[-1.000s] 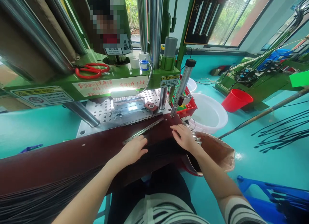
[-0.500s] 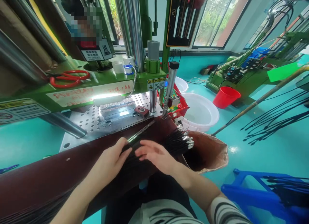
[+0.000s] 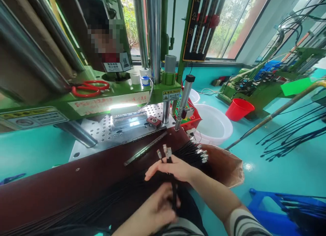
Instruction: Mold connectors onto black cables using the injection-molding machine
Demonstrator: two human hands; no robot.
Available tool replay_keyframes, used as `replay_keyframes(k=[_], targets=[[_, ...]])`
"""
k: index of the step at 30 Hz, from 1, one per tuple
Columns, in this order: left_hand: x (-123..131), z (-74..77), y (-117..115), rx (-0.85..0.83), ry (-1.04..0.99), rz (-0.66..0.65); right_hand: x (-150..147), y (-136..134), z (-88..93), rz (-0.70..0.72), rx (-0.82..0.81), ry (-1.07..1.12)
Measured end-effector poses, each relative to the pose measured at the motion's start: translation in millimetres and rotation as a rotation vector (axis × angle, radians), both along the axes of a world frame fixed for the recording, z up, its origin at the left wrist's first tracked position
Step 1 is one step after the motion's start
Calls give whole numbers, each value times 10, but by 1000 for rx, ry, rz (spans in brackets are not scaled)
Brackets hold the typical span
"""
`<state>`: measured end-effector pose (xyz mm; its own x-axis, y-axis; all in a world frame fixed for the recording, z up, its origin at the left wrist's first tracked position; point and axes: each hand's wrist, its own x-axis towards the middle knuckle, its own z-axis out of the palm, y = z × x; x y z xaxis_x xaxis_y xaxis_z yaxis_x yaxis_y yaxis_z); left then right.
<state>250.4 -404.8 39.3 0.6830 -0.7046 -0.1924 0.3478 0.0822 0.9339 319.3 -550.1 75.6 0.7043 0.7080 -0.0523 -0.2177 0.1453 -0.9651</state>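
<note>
Several black cables with bright metal connectors at their tips stand upright in front of me. My right hand is closed loosely about them just below the connectors, its fingers pointing left. Lower down, my left hand is at the same cables with curled fingers; motion blur hides its grip. A narrow metal strip lies untouched on the brown work surface, beyond my hands. More cables with metal ends lie bunched at the right edge.
Ahead stands a green press with a perforated metal plate. Red-handled scissors rest on its crossbeam. To the right are a paper-lined container, a white tub, a red bucket and a blue stool.
My left hand has let go of the metal strip, which now lies on the surface, and moved down toward me. Several cables with connectors now rise at my right hand. The view has shifted left.
</note>
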Motion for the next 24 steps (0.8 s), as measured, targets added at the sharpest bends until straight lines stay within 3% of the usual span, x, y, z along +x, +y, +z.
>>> replay_keyframes(k=[3,5,8,11,14,16,18,24], targets=[[126,27,-167,-176,204,368,-17,79,-53,53,-225,78],[194,-5,-189,-117,184,441,4,66,-110,-10,-247,115],[295,-70,-95,181,-214,402,53,-23,-193,-196,-72,96],[454,-116,40,724,-800,489,105,-154,-236,-366,136,129],[647,-130,114,1173,-1011,363,138,-279,-244,-448,238,193],[751,-124,134,1286,-973,199,140,-342,-256,-485,269,231],[811,-111,148,1309,-928,100,124,-389,-288,-512,277,272],[832,-85,191,1228,-975,-10,-1,-517,-432,-558,310,367]])
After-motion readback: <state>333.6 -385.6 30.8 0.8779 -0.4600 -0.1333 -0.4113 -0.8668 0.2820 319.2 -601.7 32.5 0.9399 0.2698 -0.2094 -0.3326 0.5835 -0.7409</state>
